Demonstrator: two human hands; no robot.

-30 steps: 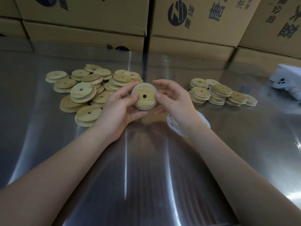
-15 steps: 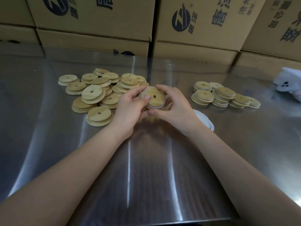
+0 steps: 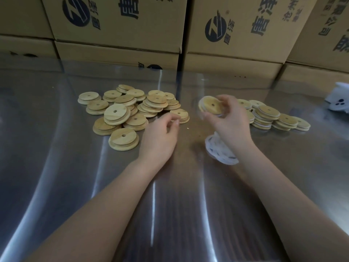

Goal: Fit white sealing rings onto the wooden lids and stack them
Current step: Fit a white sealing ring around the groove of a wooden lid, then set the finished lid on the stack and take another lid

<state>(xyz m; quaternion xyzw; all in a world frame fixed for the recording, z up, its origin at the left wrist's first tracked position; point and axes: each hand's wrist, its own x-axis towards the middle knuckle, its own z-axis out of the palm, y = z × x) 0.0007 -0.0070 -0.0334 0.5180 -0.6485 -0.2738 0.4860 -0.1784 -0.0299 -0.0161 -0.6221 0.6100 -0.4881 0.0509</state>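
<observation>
Fingers (image 3: 225,104) of R hand (image 3: 233,122) pinch 1 ringed lid (image 3: 211,107); L hand (image 3: 160,137) loosely curled (holds nothing).

Pale tan wooden lids (image 3: 117,114), white sealing rings (image 3: 221,152) (translucent), silver table (image 3: 56,186)

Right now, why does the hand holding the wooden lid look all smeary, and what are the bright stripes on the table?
Head view: the right hand and the wooden lid it grips are smeared by motion blur; the left hand is slightly sharper. The stripes are glare on the shiny metal table.
</observation>
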